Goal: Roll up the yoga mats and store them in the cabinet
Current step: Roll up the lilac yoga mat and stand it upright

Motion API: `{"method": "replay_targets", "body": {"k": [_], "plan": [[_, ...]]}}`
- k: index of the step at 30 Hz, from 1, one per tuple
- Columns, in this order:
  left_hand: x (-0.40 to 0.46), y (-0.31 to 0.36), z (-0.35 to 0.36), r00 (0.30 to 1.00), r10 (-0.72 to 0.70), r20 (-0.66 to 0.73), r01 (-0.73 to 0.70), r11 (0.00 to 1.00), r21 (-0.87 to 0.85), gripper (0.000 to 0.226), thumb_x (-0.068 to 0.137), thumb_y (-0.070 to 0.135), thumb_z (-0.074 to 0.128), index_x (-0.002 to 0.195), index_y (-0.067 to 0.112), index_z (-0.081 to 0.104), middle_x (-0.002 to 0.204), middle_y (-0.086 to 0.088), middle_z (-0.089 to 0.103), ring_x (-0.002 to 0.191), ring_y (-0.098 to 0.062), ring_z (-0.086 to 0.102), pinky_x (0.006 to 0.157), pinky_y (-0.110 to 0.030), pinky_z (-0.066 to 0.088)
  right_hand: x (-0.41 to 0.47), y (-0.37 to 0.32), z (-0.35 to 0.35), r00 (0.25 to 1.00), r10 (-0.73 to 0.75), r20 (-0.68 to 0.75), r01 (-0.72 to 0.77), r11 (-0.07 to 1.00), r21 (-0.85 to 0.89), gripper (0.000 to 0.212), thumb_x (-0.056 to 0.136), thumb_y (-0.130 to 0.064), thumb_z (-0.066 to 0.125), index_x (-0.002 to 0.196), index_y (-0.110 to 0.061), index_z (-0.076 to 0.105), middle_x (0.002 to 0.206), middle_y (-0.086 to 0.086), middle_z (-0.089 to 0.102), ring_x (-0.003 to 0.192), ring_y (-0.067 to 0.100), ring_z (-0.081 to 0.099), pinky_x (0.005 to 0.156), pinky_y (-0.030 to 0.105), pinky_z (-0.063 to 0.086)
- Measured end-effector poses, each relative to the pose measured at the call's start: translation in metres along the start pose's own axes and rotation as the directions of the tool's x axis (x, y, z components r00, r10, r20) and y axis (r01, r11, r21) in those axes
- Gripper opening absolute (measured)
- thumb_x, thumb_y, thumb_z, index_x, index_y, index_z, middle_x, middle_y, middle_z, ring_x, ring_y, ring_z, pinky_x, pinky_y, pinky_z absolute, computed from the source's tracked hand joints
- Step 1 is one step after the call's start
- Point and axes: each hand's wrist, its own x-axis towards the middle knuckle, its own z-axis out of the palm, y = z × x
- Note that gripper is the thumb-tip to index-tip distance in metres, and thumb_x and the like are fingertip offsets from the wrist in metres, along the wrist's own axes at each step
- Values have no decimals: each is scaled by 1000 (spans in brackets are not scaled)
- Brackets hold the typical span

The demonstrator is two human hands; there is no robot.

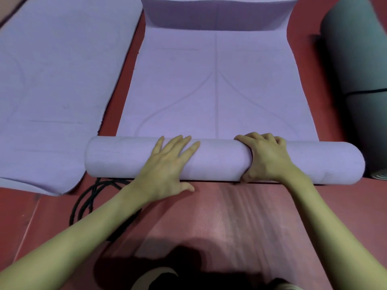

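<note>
Now | left hand (167, 164) flat on lilac mat roll (224, 161), pressing it tight | right hand (266, 158) curled over roll, steering | unrolled length (215, 84) ahead on floor (209, 216).

Your left hand (167, 164) and right hand (266, 158) are bare, no rings or watch, forearms unsleeved, and a dark shoe (157, 277) with a pale edge shows below.

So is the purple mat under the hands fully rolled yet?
Partly rolled: both hands rest on the purple mat, rolled at its near end, the rest flat.
</note>
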Motion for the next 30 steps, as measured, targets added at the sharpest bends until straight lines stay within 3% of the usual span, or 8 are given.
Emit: {"method": "replay_targets", "body": {"k": [3, 6, 11, 15, 19, 24, 27, 30], "plan": [[10, -3, 0, 1000, 6, 10, -6, 1000, -8, 104, 66, 49, 80, 151, 20, 26, 155, -9, 30, 144, -28, 26, 116, -51, 9, 3, 1, -4, 1000, -11, 15, 10, 999, 49, 108, 47, -50, 86, 143, -34, 37, 140, -7, 45, 128, 23, 40, 109, 44, 21], [26, -11, -8, 993, -20, 115, 32, 994, -108, 101, 71, 49, 77, 152, 26, 21, 158, -2, 24, 145, -18, 19, 119, -43, 5, -9, 2, 5, 995, -24, -92, 30, 998, 63, 109, 59, -44, 84, 151, -24, 28, 154, 1, 32, 142, 25, 26, 116, 43, 11], [50, -22, -21, 984, -2, 177, 32, 985, -168, 100, 68, 52, 78, 150, 24, 28, 155, -1, 32, 141, -15, 28, 116, -39, 21, -17, -5, 32, 978, -31, -208, 17, 998, -67, 119, 55, -29, 84, 154, -16, 20, 158, 11, 23, 146, 37, 15, 115, 53, 6], [42, -16, -16, 996, -18, 82, 27, 994, -102, 84, 82, 44, 70, 151, 25, 25, 158, -1, 23, 145, -16, 19, 119, -40, 13, 7, -1, 31, 974, -13, -228, -9, 995, -97, 114, 47, -24, 83, 149, -14, 32, 148, 13, 39, 138, 40, 30, 111, 55, 14], [33, -10, -4, 1000, -31, 0, 31, 999, -19, 88, 83, 45, 68, 153, 26, 18, 161, 0, 13, 149, -18, 8, 119, -43, -1, 24, 1, 15, 989, -1, -145, -5, 999, -35, 112, 60, -38, 81, 153, -21, 20, 155, 3, 27, 144, 30, 19, 115, 49, 4], [48, -23, -4, 999, -33, 4, 34, 989, -144, 90, 78, 39, 75, 151, 27, 24, 159, 0, 21, 147, -17, 15, 119, -44, 2, 12, 0, 11, 986, -10, -164, 8, 1000, -13, 106, 68, -25, 76, 154, -19, 15, 160, 6, 16, 148, 30, 8, 117, 49, 0], [67, -34, -15, 995, -39, 89, 59, 970, -235, 89, 75, 40, 77, 150, 28, 29, 158, 2, 24, 146, -13, 19, 120, -43, 8, 2, -1, 20, 973, -18, -231, 16, 1000, -11, 109, 63, -15, 75, 154, -17, 16, 161, 7, 13, 149, 31, 4, 117, 51, 0], [70, -37, -15, 999, -44, 16, 47, 958, -284, 78, 78, 36, 75, 146, 24, 39, 154, 1, 33, 143, -12, 27, 120, -42, 10, 10, 3, 26, 969, -34, -245, 15, 997, -80, 115, 54, -13, 78, 154, -14, 19, 160, 9, 18, 148, 35, 9, 116, 55, 6]]}}
